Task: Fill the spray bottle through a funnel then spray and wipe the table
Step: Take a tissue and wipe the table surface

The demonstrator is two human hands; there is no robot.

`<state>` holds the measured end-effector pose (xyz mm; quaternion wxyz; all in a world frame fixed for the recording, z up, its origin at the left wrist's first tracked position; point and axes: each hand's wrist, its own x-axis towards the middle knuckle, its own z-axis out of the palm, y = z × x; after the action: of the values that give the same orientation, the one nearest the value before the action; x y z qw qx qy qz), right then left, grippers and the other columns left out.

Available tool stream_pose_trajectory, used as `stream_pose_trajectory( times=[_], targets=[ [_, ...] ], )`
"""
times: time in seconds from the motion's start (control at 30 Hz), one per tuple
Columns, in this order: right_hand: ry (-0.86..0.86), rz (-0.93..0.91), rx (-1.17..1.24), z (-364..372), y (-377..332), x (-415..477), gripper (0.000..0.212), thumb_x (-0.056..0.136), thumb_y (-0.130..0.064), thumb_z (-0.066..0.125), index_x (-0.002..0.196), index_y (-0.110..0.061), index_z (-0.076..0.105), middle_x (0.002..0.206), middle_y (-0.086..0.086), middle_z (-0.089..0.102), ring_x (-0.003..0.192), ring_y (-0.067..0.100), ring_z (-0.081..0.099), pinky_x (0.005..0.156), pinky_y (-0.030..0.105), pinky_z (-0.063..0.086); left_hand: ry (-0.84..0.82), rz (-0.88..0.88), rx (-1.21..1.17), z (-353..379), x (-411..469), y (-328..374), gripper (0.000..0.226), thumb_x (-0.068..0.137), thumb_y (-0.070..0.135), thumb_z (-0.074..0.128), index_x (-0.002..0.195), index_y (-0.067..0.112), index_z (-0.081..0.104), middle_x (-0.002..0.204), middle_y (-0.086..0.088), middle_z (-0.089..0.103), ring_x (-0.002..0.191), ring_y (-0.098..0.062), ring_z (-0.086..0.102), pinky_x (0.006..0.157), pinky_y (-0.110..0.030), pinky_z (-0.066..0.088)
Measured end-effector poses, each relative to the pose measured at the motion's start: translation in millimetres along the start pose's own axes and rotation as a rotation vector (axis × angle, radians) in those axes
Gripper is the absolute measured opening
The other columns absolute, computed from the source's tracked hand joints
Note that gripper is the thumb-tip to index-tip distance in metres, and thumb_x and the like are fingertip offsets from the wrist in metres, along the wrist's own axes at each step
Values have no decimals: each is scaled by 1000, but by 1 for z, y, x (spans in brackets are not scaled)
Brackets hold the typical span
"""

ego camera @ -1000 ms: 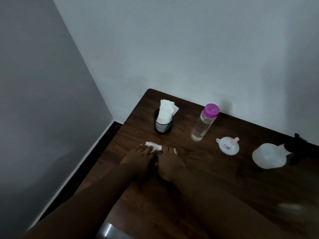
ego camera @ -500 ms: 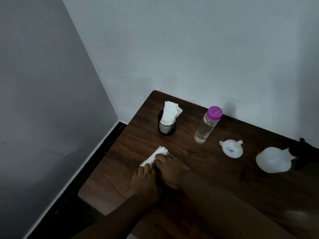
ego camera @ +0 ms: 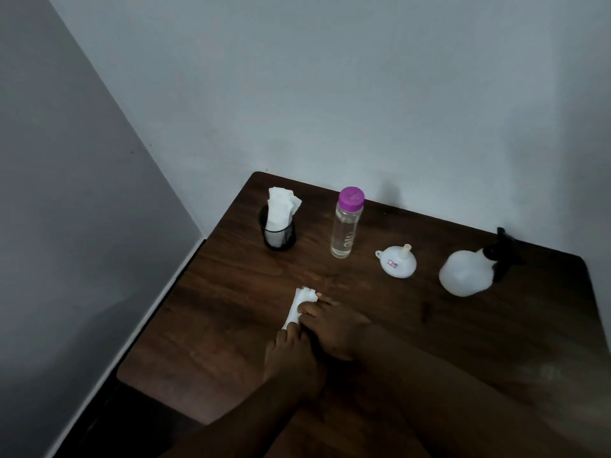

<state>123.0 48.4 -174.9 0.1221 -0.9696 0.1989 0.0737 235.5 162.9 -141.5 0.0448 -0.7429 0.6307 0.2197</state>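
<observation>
Wood table [ego camera: 215, 325]: L hand [ego camera: 292, 360] & R hand [ego camera: 335, 327] press flat fingers on tissue [ego camera: 298, 304]; funnel [ego camera: 396, 264] sticker unreadable

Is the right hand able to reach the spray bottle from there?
Probably yes. The right hand presses on the tissue, but only bare table lies between it and the spray bottle; the funnel sits a little farther back, off that path.
</observation>
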Motion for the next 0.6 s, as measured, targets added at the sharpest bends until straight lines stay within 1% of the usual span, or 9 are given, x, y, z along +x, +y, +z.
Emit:
stream_pose_trajectory(
  times=[0.07, 0.17, 0.23, 0.3, 0.37, 0.43, 0.5, 0.57, 0.6],
  targets=[
    [-17, 14, -10, 3, 8, -17, 45, 91, -29, 34, 126, -11, 57, 138, 9, 51, 121, 27, 55, 121, 42, 16, -16, 19, -24, 4, -2, 16, 64, 93, 58, 38, 146, 22, 35, 143, -2, 42, 126, -23, 45, 103, -35, 37],
    [-32, 43, 24, 4, 16, -45, 57, 88, -34, 21, 124, -11, 58, 137, 9, 52, 125, 27, 53, 122, 43, 15, -37, 50, -43, 11, -5, 42, 66, 90, 59, 40, 145, 22, 35, 141, -1, 43, 125, -22, 45, 103, -36, 37],
    [-24, 68, 42, 7, 22, -63, 59, 87, -34, 18, 123, -12, 59, 137, 7, 52, 125, 26, 53, 122, 41, 13, -61, 66, -47, 16, -6, 57, 68, 88, 59, 42, 144, 22, 35, 140, 0, 41, 125, -23, 43, 104, -36, 37],
    [-16, 72, 19, 11, 29, -83, 54, 90, -32, 22, 124, -10, 59, 139, 9, 52, 128, 26, 50, 121, 39, 10, -77, 87, -53, 20, -8, 76, 68, 88, 58, 42, 145, 22, 34, 141, -1, 40, 126, -24, 43, 105, -38, 36],
    [-38, 82, 19, 11, 37, -104, 44, 96, -25, 33, 128, -7, 57, 142, 12, 50, 133, 27, 46, 121, 38, 8, -92, 110, -64, 25, -9, 95, 69, 88, 58, 42, 146, 23, 33, 142, -1, 39, 127, -25, 42, 105, -39, 36],
    [-53, 92, 26, 8, 42, -123, 40, 98, -22, 40, 130, -6, 56, 144, 12, 48, 135, 27, 44, 122, 38, 8, -107, 130, -72, 32, -10, 112, 75, 85, 61, 42, 149, 24, 29, 143, -2, 39, 127, -25, 42, 106, -40, 37],
    [-54, 109, 11, 7, 49, -142, 41, 97, -22, 37, 129, -5, 57, 142, 12, 50, 133, 27, 46, 121, 38, 9, -116, 157, -66, 38, -12, 130, 82, 82, 64, 40, 151, 23, 25, 146, -3, 37, 127, -25, 42, 106, -40, 38],
    [-60, 127, -16, 9, 56, -158, 49, 95, -26, 28, 126, -5, 59, 140, 12, 52, 130, 28, 49, 121, 39, 12, -120, 183, -56, 43, -12, 147, 79, 87, 60, 42, 153, 21, 22, 149, -5, 35, 129, -26, 42, 106, -39, 37],
    [-70, 139, -29, 11, 61, -167, 49, 95, -26, 28, 126, -6, 58, 140, 12, 52, 131, 27, 49, 121, 39, 12, -124, 197, -51, 45, -12, 156, 78, 89, 57, 44, 153, 20, 21, 150, -5, 34, 130, -26, 42, 106, -39, 37]
  ],
)
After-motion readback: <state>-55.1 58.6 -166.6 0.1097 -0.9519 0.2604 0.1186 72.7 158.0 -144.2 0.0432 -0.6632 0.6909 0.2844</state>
